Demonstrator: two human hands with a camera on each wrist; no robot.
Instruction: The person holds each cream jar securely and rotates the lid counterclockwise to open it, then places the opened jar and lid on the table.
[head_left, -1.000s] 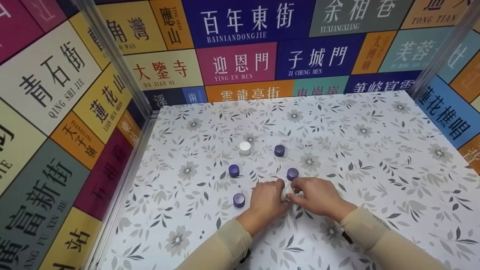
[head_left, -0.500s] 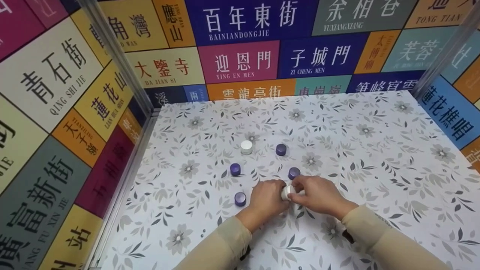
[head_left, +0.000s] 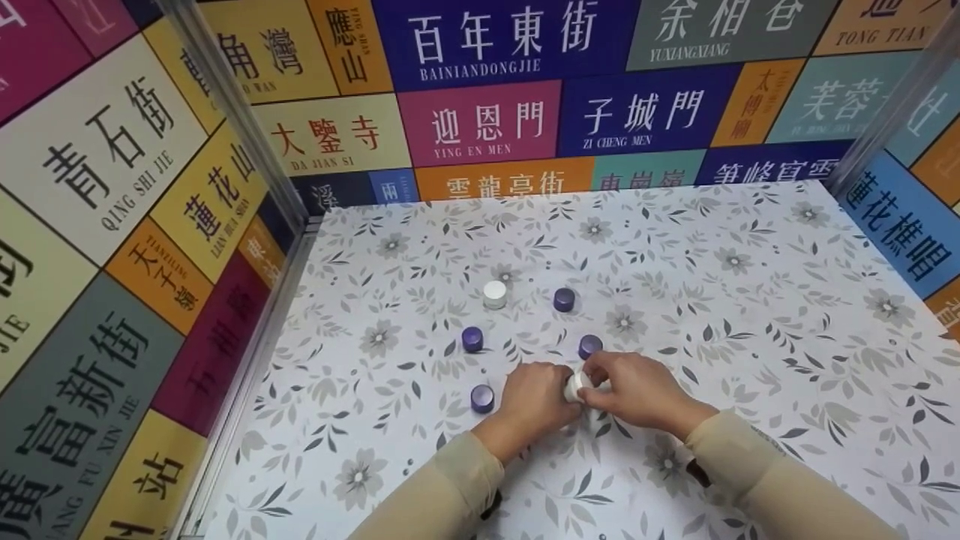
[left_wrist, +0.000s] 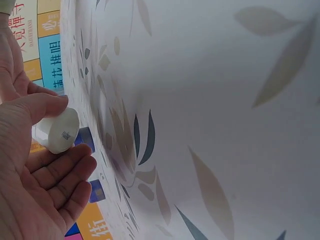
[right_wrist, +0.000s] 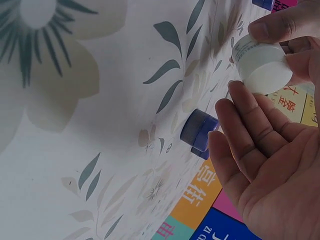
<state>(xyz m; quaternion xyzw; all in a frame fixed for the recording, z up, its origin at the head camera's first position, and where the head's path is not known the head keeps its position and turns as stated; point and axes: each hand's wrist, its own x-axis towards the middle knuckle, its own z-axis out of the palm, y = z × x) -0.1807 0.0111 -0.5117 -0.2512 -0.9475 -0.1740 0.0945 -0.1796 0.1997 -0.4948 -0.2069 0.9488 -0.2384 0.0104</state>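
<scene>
Between my two hands is a small white cream jar [head_left: 577, 385], tipped on its side just above the patterned tabletop. My left hand [head_left: 534, 395] pinches one end between thumb and fingers; the left wrist view shows the jar's flat base [left_wrist: 65, 131] with a small printed mark. At the other end, the thumb and fingertips of my right hand [head_left: 639, 391] grip the smooth lid end [right_wrist: 270, 75]. Fine print runs around the body in the right wrist view. A purple jar [head_left: 590, 346] stands just beyond my right fingertips.
A second white jar [head_left: 494, 295] stands farther back. Near it is a purple jar [head_left: 564, 300]; two more, a purple jar [head_left: 472, 340] and a nearer purple jar [head_left: 482, 398], are left of my hands. Panels with printed signs [head_left: 480, 124] wall the table [head_left: 750, 337] behind and at the sides.
My right hand has turned slightly at the jar, and more of its white end shows between the hands than a second ago. The standing jars have not moved on the table.
</scene>
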